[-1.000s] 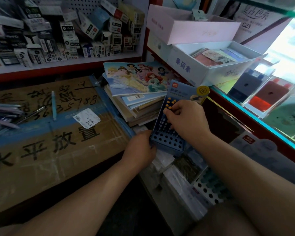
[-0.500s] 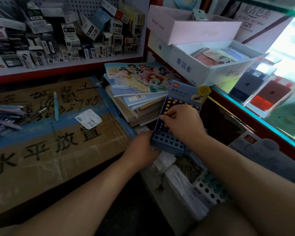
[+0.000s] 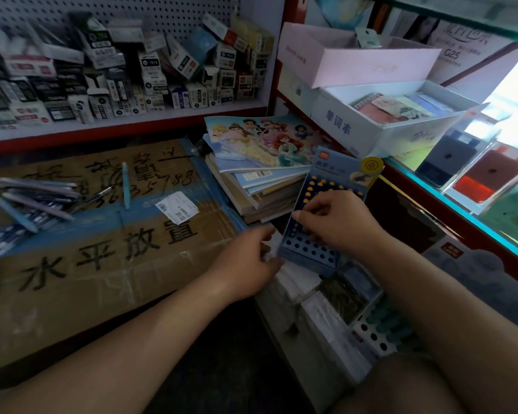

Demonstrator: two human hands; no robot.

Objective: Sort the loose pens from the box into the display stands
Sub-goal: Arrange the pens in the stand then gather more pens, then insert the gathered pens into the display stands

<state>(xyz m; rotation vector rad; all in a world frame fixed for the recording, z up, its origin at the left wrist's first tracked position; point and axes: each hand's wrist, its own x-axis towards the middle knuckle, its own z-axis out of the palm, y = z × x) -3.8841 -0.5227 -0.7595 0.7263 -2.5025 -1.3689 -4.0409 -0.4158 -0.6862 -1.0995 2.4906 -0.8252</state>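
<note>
A: Where's the blue display stand (image 3: pixel 311 252) rn?
B: Tilted, just beside the stack of notebooks (image 3: pixel 260 174), right of the cardboard box (image 3: pixel 87 282). Top rows of holes are filled w/ yellow caps (image 3: pixel 320 183). The lower rows are open.
A: Hands?
B: Left hand (image 3: pixel 245 258) is curled round the stand's lower-left corner, gripping it. Right hand (image 3: pixel 338 225) lies on the hole grid w/ fingers bent and thumb and forefinger close together. Can't tell if there's a pen in the pinch.
A: Loose pens?
B: The loose pens (image 3: pixel 33 201) are piled on the box top at far left, well apart from the stand. One light-blue pen (image 3: pixel 125 186) lies alone btwn the pile and a white label (image 3: pixel 177 207).
A: Anything else nearby?
B: Second stand (image 3: pixel 371 333), white w/ teal caps, below the right forearm. Behind – a shelf (image 3: pixel 132 127) crammed w/ small boxes. At right, a white box (image 3: pixel 371 127) w/ booklets inside.
</note>
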